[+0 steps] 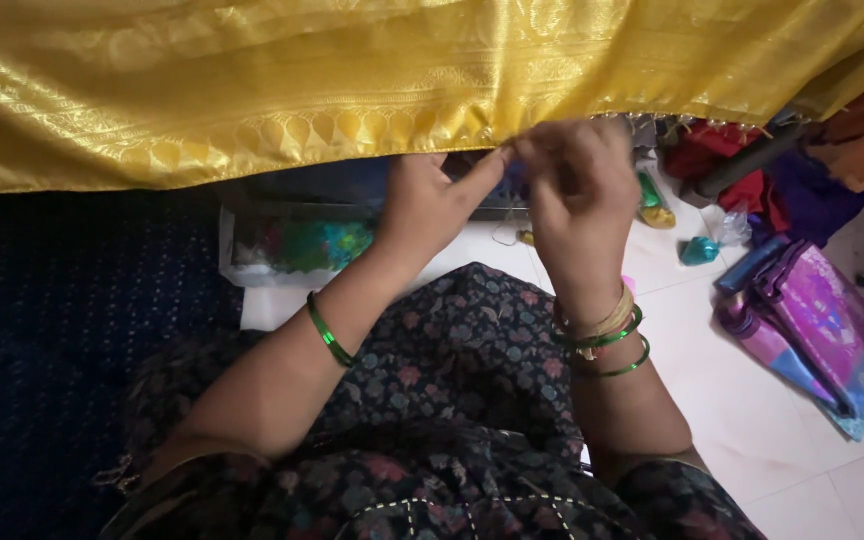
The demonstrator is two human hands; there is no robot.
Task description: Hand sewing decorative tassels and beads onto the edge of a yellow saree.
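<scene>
Golden silk cloth [352,90]: soft, light, likely slippery. Your left hand [427,205] and right hand [577,195], fingers narrow, pinch its lower border, upper centre of frame; grip hem there.

Two hands [432,200] [577,195], one yellow fabric [352,80], three green bangles [328,330].

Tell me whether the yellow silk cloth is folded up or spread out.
Spread out: the yellow silk cloth stretches across the whole top of the view, its patterned border hanging free where the left hand and right hand pinch it.

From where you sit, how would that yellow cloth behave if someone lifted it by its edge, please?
The yellow cloth would probably flop: it hangs in soft folds. Its sheen suggests it may slip. Both hands, left and right, pinch its hem.
</scene>
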